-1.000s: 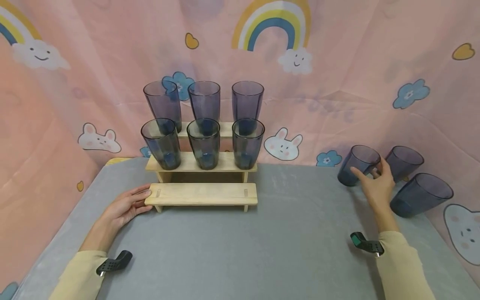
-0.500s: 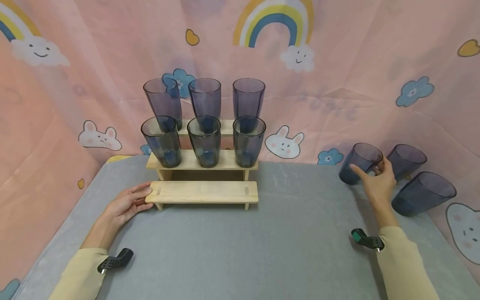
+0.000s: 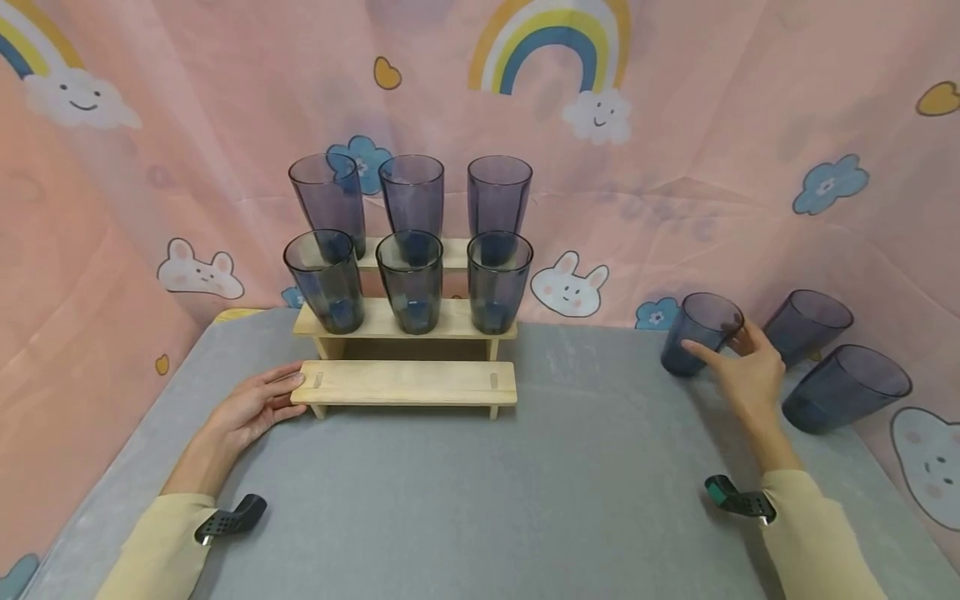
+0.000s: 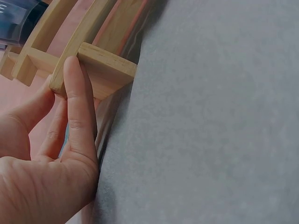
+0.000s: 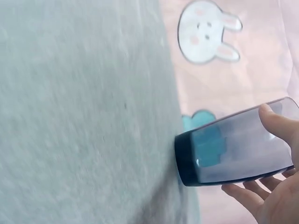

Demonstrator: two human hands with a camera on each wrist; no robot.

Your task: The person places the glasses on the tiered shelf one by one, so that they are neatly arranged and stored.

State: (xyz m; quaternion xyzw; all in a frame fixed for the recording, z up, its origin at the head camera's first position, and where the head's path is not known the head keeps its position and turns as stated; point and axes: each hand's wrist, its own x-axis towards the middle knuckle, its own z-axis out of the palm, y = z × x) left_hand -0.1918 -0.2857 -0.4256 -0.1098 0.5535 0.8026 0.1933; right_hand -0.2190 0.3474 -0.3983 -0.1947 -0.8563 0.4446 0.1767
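Note:
My right hand (image 3: 752, 379) grips a blue-purple tinted drinking glass (image 3: 692, 340) at the far right of the table. In the right wrist view, the thumb lies along one side of this glass (image 5: 247, 149) and the fingers curl along the other; its thick dark base is close to the grey cloth. My left hand (image 3: 243, 417) pinches the left end of a tiered wooden rack (image 3: 408, 383) at its lowest step. From the left wrist, a straight finger (image 4: 77, 107) presses against that step's edge, with the thumb behind. Glasses (image 3: 408, 283) stand in two rows of three on the upper tiers.
Two more tinted glasses, one behind (image 3: 806, 325) and one nearer (image 3: 843, 392), stand right of my right hand. A pink patterned curtain (image 3: 712, 242) hangs behind the table and along both sides. Grey cloth (image 3: 480, 500) covers the tabletop.
My right hand has shifted slightly left with the glass, away from the two other glasses. My left hand stays at the rack's end.

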